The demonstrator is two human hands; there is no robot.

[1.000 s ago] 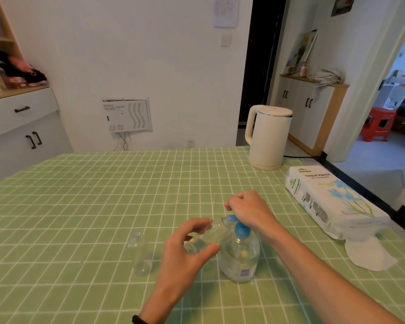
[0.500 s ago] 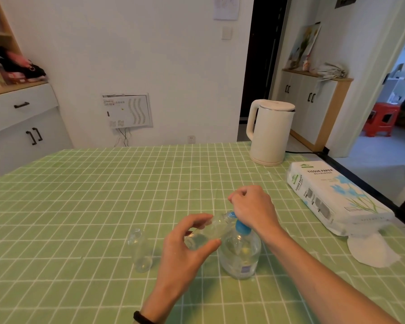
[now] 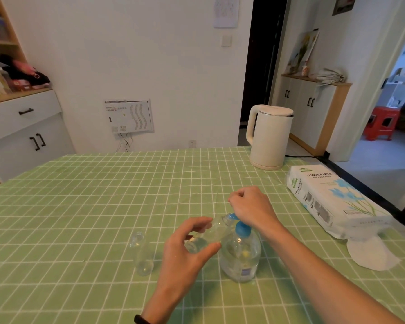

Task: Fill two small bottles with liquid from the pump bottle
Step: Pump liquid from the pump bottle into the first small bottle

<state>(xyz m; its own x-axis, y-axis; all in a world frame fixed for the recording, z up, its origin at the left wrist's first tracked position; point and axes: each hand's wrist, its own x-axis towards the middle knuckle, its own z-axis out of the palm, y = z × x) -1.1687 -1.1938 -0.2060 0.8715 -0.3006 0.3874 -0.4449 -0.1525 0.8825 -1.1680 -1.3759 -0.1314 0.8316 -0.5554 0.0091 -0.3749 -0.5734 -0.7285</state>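
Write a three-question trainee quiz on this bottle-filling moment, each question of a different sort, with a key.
1. True or false: the left hand holds its small bottle upright.
2. Which hand rests on the blue pump head of the pump bottle? A left; B right; C neither.
3. Fill in: the other small bottle stands on the table to the ___ of the pump bottle.
Key: 1 false, it is tilted, with its mouth toward the pump spout. 2 B, the right hand. 3 left.
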